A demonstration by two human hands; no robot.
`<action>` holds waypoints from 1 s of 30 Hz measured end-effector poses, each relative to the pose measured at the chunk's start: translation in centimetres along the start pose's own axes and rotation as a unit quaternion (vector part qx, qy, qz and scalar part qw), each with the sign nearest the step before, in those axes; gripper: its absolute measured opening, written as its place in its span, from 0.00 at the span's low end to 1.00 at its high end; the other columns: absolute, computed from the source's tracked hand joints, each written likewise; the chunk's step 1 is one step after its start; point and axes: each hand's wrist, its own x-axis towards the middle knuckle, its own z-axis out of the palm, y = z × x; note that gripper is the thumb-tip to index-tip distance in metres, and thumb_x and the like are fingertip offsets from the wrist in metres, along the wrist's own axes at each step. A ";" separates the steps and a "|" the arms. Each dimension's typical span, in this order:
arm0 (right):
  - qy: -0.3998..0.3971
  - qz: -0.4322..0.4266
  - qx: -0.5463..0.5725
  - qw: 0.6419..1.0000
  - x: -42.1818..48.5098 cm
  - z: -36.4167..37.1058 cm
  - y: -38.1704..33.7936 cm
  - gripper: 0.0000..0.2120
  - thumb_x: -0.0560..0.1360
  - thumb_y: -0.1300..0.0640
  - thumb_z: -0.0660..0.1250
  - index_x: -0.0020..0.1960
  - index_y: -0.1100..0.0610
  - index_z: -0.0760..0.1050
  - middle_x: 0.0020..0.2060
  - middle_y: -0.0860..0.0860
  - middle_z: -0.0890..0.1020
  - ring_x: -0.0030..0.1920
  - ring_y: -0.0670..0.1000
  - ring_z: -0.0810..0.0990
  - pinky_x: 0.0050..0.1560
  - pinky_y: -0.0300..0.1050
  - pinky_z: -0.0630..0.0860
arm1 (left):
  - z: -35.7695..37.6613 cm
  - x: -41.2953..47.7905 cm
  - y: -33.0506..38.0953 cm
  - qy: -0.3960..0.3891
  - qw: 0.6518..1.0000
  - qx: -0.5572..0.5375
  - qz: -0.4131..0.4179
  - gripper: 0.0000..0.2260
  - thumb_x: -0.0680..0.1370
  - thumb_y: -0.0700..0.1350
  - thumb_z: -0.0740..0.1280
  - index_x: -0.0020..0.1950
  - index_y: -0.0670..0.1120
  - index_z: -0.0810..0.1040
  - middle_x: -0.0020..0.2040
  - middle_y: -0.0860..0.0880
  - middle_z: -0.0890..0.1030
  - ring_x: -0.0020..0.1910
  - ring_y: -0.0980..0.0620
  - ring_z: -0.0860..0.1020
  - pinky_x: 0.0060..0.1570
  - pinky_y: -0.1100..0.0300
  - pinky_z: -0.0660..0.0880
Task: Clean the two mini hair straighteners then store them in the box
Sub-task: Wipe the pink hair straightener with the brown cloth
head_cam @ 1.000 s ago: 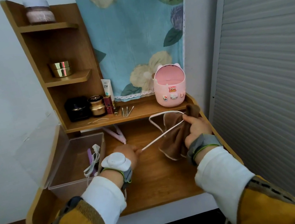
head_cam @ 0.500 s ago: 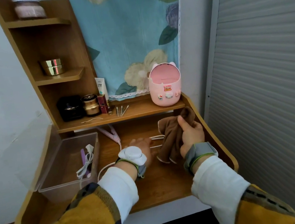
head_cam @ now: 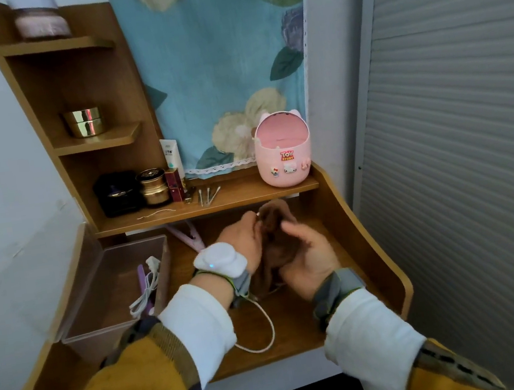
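Centrally, the left hand [head_cam: 242, 240] and right hand [head_cam: 310, 253] curl their fingers round the brown cloth [head_cam: 277, 244] above the tabletop [head_cam: 300, 327]. The pink straightener [head_cam: 189, 239] lies just behind, and the purple straightener [head_cam: 141, 277] is inside the clear box [head_cam: 102, 329] at left.

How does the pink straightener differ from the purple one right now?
The pink straightener lies on the desk, outside the box; the purple straightener lies inside it. The pink one is partly tucked under the shelf; the purple one has a bundled white cord beside it. Both are slim and lie flat.
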 end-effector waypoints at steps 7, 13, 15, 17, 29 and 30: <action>0.069 -0.009 -0.052 0.996 0.4 1.3 1.0 0.12 0.71 0.68 0.67 0.53 0.58 0.77 0.53 0.61 0.81 0.54 0.60 0.80 0.53 0.57 0.77 | -0.1 -1.3 0.5 -0.036 0.991 0.097 0.080 0.13 0.81 0.45 0.56 0.61 0.45 0.75 0.56 0.44 0.80 0.53 0.45 0.78 0.51 0.56 0.71; 0.211 -0.073 -0.059 0.973 1.9 1.1 -1.9 0.16 0.72 0.69 0.67 0.57 0.56 0.73 0.54 0.60 0.80 0.52 0.61 0.81 0.54 0.60 0.78 | -0.2 -2.4 -0.7 -0.036 0.998 -0.011 0.048 0.09 0.77 0.53 0.63 0.45 0.49 0.79 0.42 0.50 0.80 0.43 0.51 0.77 0.44 0.56 0.72; 0.250 -0.077 -0.086 0.961 1.9 0.3 -2.8 0.16 0.73 0.65 0.68 0.57 0.52 0.73 0.55 0.57 0.79 0.53 0.59 0.80 0.56 0.58 0.77 | -0.3 -2.1 -2.0 -0.018 1.000 0.000 -0.006 0.08 0.77 0.53 0.63 0.42 0.50 0.75 0.40 0.51 0.78 0.42 0.51 0.76 0.41 0.58 0.70; 0.262 -0.082 -0.094 0.957 1.7 -0.3 -3.1 0.16 0.73 0.62 0.69 0.57 0.50 0.72 0.55 0.56 0.78 0.53 0.58 0.79 0.54 0.56 0.78 | -0.5 -1.7 -3.2 -0.030 0.997 0.051 -0.056 0.08 0.78 0.53 0.62 0.43 0.50 0.72 0.42 0.50 0.78 0.43 0.49 0.75 0.42 0.59 0.69; 0.098 -0.099 -0.102 0.985 0.9 1.5 0.5 0.10 0.74 0.70 0.64 0.44 0.56 0.72 0.41 0.55 0.80 0.42 0.53 0.81 0.36 0.45 0.78 | 1.3 -2.7 1.3 0.029 0.997 -0.066 -0.016 0.15 0.80 0.48 0.57 0.66 0.46 0.63 0.54 0.44 0.79 0.51 0.44 0.78 0.45 0.56 0.72; 0.096 -0.099 -0.093 0.986 0.9 1.6 0.3 0.09 0.74 0.70 0.64 0.44 0.56 0.72 0.41 0.56 0.81 0.42 0.54 0.81 0.36 0.46 0.79 | 1.3 -3.0 1.1 0.029 0.998 -0.051 -0.010 0.14 0.81 0.49 0.56 0.65 0.46 0.64 0.52 0.44 0.80 0.49 0.43 0.78 0.41 0.57 0.70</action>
